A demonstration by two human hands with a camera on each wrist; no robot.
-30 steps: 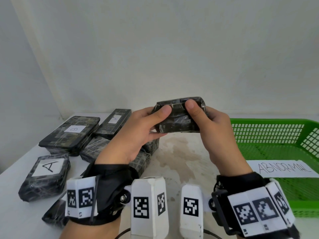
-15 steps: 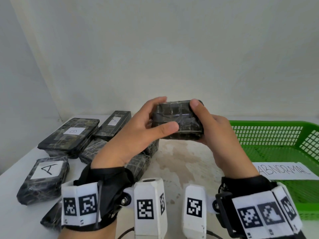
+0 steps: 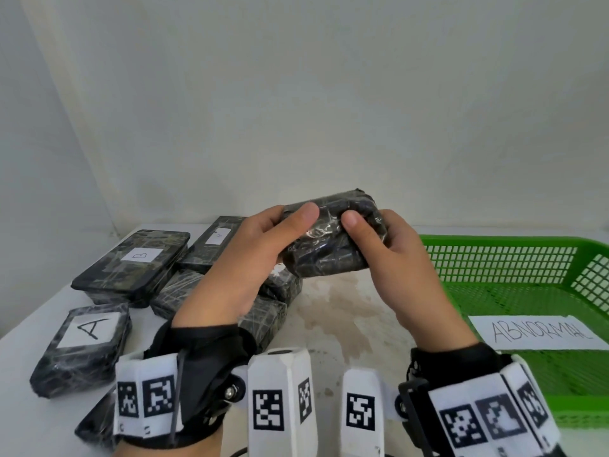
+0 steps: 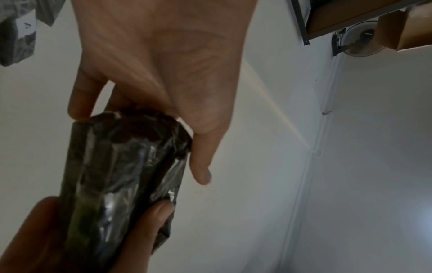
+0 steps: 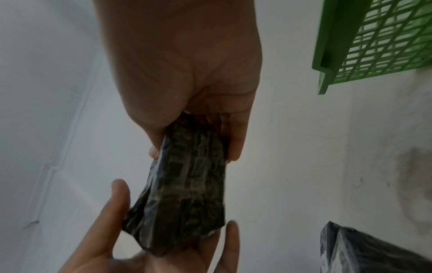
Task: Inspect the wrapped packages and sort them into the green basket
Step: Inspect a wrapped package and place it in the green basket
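Both hands (image 3: 329,245) still grip the wrapped package (image 3: 333,239), now tilted with thumbs on top.

Dark plastic-wrapped package (image 3: 333,239) up off the table, tilted; green basket (image 3: 514,258) right, mesh-walled; more packages (image 3: 131,262) lie left.

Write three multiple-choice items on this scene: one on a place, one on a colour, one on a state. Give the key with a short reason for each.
1. Where is the held package?
A. in the basket
B. in the air above the table
C. on the pile

2. What colour is the basket?
A. green
B. blue
C. red

3. How is the package held?
A. by the left hand alone
B. by the right hand alone
C. by both hands

Key: B, it is lifted clear of the table; A, its mesh walls are green; C, a thumb from each hand presses on it.
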